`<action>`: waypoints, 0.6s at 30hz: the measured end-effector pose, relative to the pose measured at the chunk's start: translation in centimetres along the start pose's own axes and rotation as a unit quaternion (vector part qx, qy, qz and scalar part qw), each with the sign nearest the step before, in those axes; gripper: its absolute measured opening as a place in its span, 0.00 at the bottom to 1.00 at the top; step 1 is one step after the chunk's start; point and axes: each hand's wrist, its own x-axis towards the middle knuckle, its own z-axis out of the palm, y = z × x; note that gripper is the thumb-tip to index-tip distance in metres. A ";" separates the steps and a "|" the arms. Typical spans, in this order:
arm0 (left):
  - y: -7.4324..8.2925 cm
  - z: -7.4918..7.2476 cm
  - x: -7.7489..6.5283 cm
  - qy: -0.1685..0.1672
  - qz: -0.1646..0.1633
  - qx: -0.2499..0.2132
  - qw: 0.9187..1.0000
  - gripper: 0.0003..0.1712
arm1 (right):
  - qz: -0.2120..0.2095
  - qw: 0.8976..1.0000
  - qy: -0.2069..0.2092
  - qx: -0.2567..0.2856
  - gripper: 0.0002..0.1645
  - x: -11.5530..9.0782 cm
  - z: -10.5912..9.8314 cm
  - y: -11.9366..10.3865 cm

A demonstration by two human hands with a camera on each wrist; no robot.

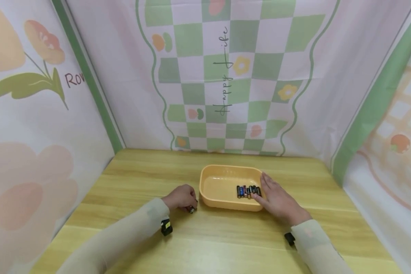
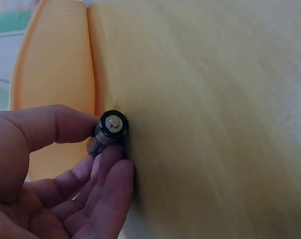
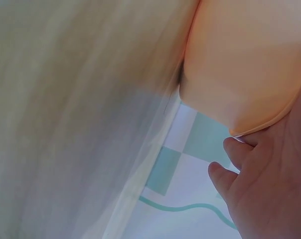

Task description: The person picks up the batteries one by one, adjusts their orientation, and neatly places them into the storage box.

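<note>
My left hand [image 1: 181,198] is left of the orange-yellow plastic tray [image 1: 219,205], pinching a small battery [image 2: 108,130] between thumb and fingers. The battery has a black end with a metal button facing the left wrist camera. Inside the tray, towards its right side, several batteries [image 1: 242,191] lie side by side in a row, mostly dark with one blue. At the tray's right end my right hand [image 1: 279,199] holds the rim, thumb reaching over it near the batteries and fingers along the outside. That thumb and hand partly cover the row's right end.
The tray stands on a wood-grain table [image 1: 226,243]. A checkered cloth [image 1: 215,87] hangs behind the table, with printed curtains [image 1: 31,125] at both sides. Each wrist wears a small black device [image 1: 166,227] by the sleeve cuff.
</note>
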 end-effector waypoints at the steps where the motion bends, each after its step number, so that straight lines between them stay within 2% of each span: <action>1: 0.0 0.0 0.0 0.001 0.001 0.003 1.000 0.08 | 0.000 1.000 0.001 0.000 0.51 0.0 0.0 0.0; 5: -0.6 -0.1 0.2 -0.005 0.008 -0.011 1.000 0.08 | -0.002 1.000 0.002 -0.002 0.52 0.0 0.2 0.1; 8: -1.5 -0.2 0.4 -0.020 0.017 -0.059 0.998 0.07 | 0.000 1.000 -0.001 0.002 0.52 0.0 0.2 0.0; 12: -2.6 -0.6 0.5 -0.037 0.025 -0.133 0.990 0.08 | 0.002 1.000 -0.004 0.001 0.52 0.1 0.2 -0.1; 15: -3.0 -0.9 0.5 -0.041 0.026 -0.169 0.984 0.09 | 0.006 1.000 -0.007 -0.002 0.52 0.2 0.1 -0.1; 18: -3.3 -1.0 0.5 -0.052 0.030 -0.216 0.975 0.10 | 0.011 1.000 -0.011 -0.002 0.53 0.1 0.0 -0.1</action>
